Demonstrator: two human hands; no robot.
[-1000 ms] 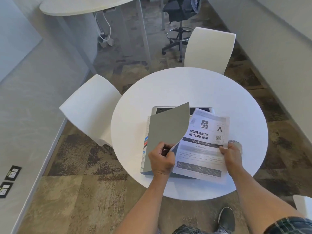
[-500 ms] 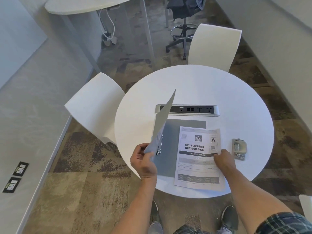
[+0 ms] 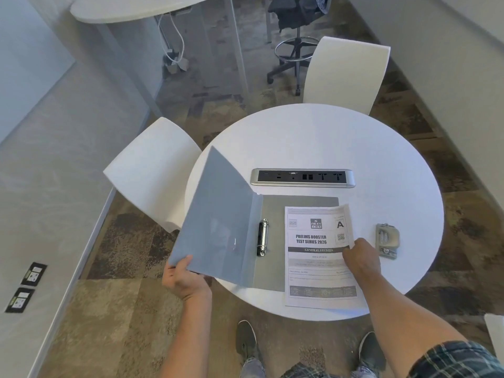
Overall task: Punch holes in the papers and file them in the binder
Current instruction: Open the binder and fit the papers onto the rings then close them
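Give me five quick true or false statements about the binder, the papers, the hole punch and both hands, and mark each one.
1. The left hand holds the binder cover by its lower corner. True.
2. The papers are already threaded on the ring clip. False: they lie to the right of the clip, on the binder's back panel and the table.
3. The right hand rests on the papers' right edge. True.
4. The hole punch sits on top of the papers. False: it stands on the table, right of them.
5. The binder is shut. False: its cover is swung open to the left.
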